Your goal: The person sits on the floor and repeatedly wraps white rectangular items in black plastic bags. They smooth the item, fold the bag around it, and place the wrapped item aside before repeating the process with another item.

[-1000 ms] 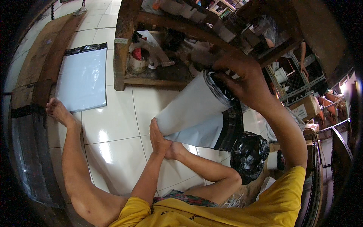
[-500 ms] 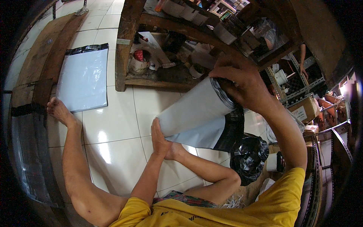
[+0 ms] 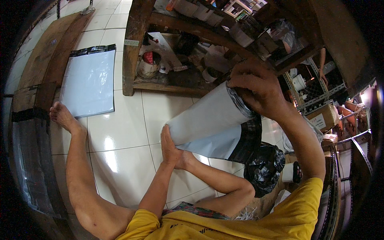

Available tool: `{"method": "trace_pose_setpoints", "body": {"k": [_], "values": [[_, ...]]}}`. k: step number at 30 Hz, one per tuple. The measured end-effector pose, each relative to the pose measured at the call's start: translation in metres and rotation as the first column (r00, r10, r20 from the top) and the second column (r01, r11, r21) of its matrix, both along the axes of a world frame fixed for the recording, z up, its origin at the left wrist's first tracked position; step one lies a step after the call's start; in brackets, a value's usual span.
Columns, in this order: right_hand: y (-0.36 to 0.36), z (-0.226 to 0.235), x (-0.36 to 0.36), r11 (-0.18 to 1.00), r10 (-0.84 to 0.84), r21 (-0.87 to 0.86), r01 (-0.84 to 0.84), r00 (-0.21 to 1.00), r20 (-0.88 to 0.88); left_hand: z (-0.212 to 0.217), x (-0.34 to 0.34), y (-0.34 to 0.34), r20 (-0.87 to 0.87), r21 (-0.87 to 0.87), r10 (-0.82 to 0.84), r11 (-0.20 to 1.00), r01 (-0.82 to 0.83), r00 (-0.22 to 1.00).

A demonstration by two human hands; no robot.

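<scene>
A thick roll of white plastic mailer bags [image 3: 208, 114] with black edges is held slantwise in front of me. My right hand [image 3: 258, 90] grips its upper right end, the fingers curled over the rim and partly inside. At the lower left end, my left hand [image 3: 170, 148] holds the roll with the thumb along its side; the other fingers are mostly hidden behind. A loose flap [image 3: 214, 146] with a wide black band hangs from the underside. A flat stack of the same mailer bags [image 3: 89, 82] lies on the tiles near my left foot.
A wooden workbench [image 3: 130, 70] with cluttered shelves stands ahead. To the left lie long brown cardboard pieces [image 3: 46, 56]. A black plastic bag [image 3: 264, 170] sits right of my bent leg. Metal racks and a cardboard box [image 3: 323, 120] are farther right, where another person's arm [image 3: 322, 66] shows.
The roll's upper end has shifted slightly right with my right hand, whose fingers have curled more over the rim. My left hand has stayed almost in place.
</scene>
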State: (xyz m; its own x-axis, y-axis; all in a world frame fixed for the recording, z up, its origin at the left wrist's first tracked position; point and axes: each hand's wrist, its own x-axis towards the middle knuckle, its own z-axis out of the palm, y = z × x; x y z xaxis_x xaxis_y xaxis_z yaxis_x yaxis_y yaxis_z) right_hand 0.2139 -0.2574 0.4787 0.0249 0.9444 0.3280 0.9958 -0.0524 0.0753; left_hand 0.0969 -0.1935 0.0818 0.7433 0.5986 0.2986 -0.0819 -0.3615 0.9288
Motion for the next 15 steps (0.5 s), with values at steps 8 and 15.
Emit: {"method": "trace_pose_setpoints", "body": {"k": [8,15], "values": [[0.003,-0.001,0.002,0.999,-0.016,0.039,0.018,0.999,-0.030,-0.001,-0.001,0.003,-0.087,-0.049,-0.061,0.997,0.057,0.994],[-0.005,-0.005,0.000,0.999,-0.044,0.000,0.044,0.999,-0.010,-0.001,-0.008,0.000,-0.008,-0.050,-0.042,0.998,0.042,0.999]]}}
